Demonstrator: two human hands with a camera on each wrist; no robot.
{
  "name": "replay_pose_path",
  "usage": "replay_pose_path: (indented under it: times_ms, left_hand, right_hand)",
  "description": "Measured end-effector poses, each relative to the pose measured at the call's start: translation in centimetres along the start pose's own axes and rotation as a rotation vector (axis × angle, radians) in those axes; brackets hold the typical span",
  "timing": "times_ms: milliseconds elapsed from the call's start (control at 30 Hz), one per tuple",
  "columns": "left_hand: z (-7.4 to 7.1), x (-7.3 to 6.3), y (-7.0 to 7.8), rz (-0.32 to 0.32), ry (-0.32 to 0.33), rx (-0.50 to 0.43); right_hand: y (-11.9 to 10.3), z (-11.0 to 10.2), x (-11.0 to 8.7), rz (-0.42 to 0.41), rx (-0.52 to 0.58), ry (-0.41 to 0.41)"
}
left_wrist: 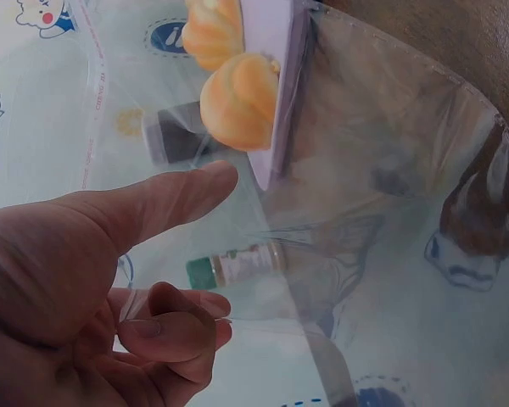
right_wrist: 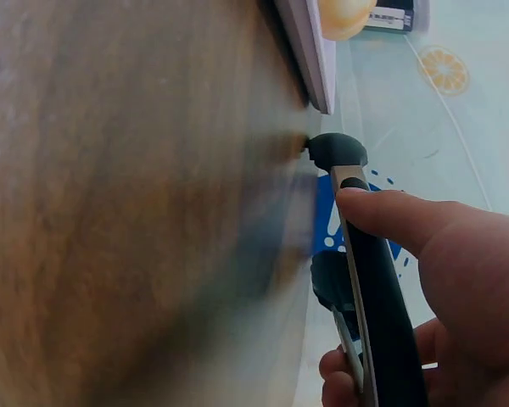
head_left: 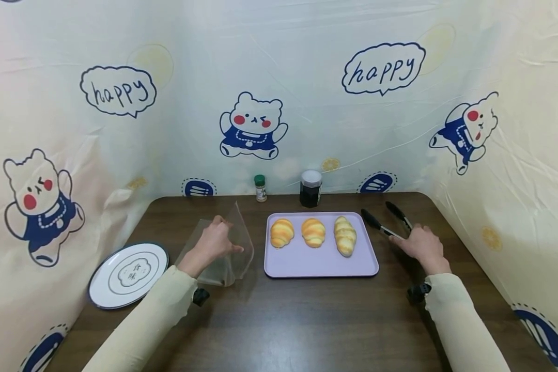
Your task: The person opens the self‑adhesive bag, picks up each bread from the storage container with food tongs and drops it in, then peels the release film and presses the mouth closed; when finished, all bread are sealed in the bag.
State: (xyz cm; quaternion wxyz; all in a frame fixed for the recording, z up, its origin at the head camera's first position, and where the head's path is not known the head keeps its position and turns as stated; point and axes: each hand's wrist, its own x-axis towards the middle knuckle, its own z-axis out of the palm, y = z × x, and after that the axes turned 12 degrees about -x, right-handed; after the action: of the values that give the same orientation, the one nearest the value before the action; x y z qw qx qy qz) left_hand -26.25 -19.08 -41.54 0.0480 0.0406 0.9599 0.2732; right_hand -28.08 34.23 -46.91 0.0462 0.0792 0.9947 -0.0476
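My left hand (head_left: 212, 244) holds a clear plastic bag (head_left: 242, 247) upright left of the tray. In the left wrist view the thumb is stretched out, while the other fingers curl at the film of the bag (left_wrist: 382, 119). On the right, my right hand (head_left: 425, 247) grips a pair of tongs (head_left: 374, 221) with black tips. Its thumb lies along the dark handle (right_wrist: 383, 314), and the tips stand apart with nothing between them. Between my hands, a lilac tray (head_left: 321, 269) carries two round bread rolls (head_left: 282, 233) and a longer, croissant-like bread (head_left: 345, 237).
A white oval plate (head_left: 154, 259) with a dark rim lies at the left table edge. Behind the tray stand a small green-capped shaker bottle (head_left: 260, 190) and a dark jar (head_left: 310, 193) with a pale lid. Printed curtains (head_left: 307, 134) enclose the wooden table (head_left: 302, 320).
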Motion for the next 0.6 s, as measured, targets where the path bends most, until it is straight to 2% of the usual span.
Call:
replay_pose_path:
  times_ms: [300, 467, 600]
  left_hand:
    - [-0.1, 0.1, -0.1, -0.020, -0.010, -0.015]
    - [-0.1, 0.2, -0.1, -0.015, -0.019, -0.011]
    - [0.0, 0.2, -0.1, -0.007, -0.022, -0.004]
  right_hand:
    - [-0.6, -2.4, -1.2, -0.066, 0.028, 0.088]
    - [-2.0, -3.8, -2.0, -0.121, 0.014, 0.128]
    - [-3.8, -4.8, -2.5, -0.152, 0.005, 0.128]
